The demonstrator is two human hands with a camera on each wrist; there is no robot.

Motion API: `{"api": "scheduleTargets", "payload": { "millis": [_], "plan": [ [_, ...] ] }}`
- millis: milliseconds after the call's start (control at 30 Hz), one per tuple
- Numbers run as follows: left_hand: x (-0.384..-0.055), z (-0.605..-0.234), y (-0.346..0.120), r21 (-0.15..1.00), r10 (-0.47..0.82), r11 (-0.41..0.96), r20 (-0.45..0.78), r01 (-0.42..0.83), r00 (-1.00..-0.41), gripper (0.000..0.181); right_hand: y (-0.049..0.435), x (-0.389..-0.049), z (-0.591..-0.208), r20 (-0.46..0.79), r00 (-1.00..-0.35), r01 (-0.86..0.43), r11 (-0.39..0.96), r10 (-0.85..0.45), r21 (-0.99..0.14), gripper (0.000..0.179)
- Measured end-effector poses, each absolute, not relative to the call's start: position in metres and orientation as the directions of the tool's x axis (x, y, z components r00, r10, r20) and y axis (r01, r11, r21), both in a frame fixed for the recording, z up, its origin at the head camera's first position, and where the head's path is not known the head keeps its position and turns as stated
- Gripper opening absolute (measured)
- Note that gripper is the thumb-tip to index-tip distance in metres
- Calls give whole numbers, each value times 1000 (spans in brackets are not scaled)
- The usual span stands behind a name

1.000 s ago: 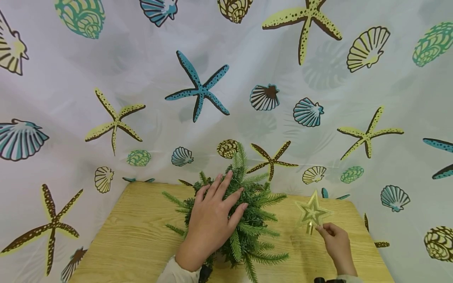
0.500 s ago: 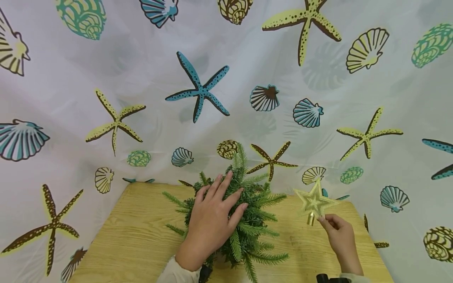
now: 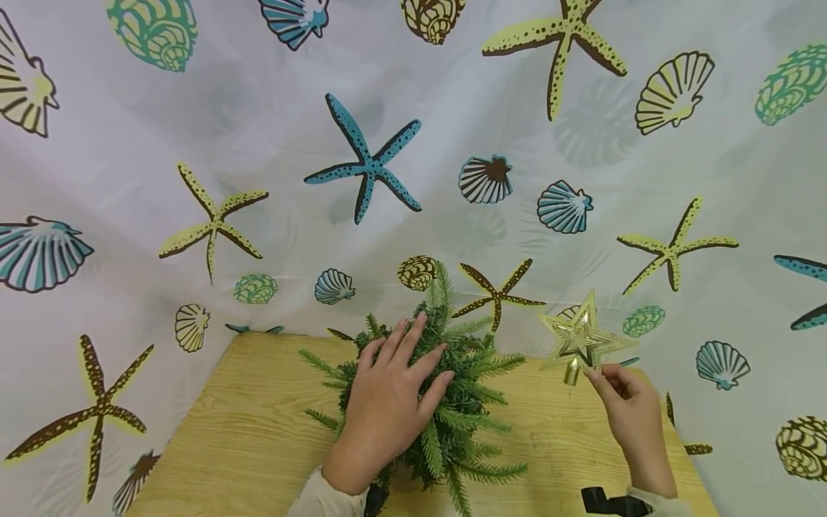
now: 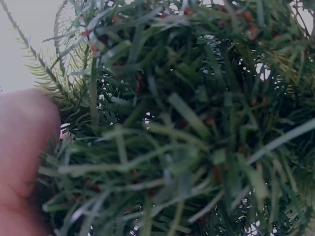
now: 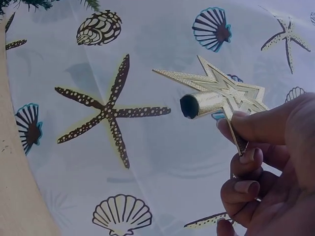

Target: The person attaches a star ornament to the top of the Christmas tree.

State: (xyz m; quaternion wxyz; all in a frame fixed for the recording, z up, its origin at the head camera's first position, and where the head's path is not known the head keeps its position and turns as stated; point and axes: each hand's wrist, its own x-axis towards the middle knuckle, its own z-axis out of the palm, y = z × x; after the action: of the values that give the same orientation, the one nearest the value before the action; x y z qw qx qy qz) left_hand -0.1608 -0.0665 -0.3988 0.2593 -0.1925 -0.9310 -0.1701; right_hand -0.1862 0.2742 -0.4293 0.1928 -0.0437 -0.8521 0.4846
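A small artificial Christmas tree with green needle branches stands on the table. My left hand rests on it with fingers spread over the foliage. Dense needles fill the left wrist view, with part of the left hand at the side. To the right of the tree, my right hand pinches a gold star tree topper by a lower point, between thumb and fingers. The topper is held up with its short tube downward in the head view. The tube's open end shows dark in the right wrist view.
A wooden table lies under the tree. Behind and around it hangs a white cloth printed with starfish and shells. A black strap is on the right wrist.
My right hand has risen and moved slightly right, lifting the star topper higher and tilting it. The left hand stays on the tree.
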Motion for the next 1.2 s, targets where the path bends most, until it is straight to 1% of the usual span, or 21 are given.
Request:
{"api": "scheduleTargets", "payload": {
  "millis": [267,567,867,1200],
  "plan": [
    [-160,-398,-67,208,271,870,557,447,-785,44,263,-184,-407,374,-894,-195,536,246,-821,19],
    [-160,-401,-68,198,277,869,566,454,-777,44,251,-182,-396,404,-891,-269,477,208,-837,16],
    [-161,-403,-68,189,277,866,589,462,-759,43,237,-181,-375,457,-872,-346,441,173,-828,16],
    [-161,-404,-68,191,276,868,581,458,-765,44,221,-179,-363,502,-857,-426,384,118,-819,12]
  ]
}}
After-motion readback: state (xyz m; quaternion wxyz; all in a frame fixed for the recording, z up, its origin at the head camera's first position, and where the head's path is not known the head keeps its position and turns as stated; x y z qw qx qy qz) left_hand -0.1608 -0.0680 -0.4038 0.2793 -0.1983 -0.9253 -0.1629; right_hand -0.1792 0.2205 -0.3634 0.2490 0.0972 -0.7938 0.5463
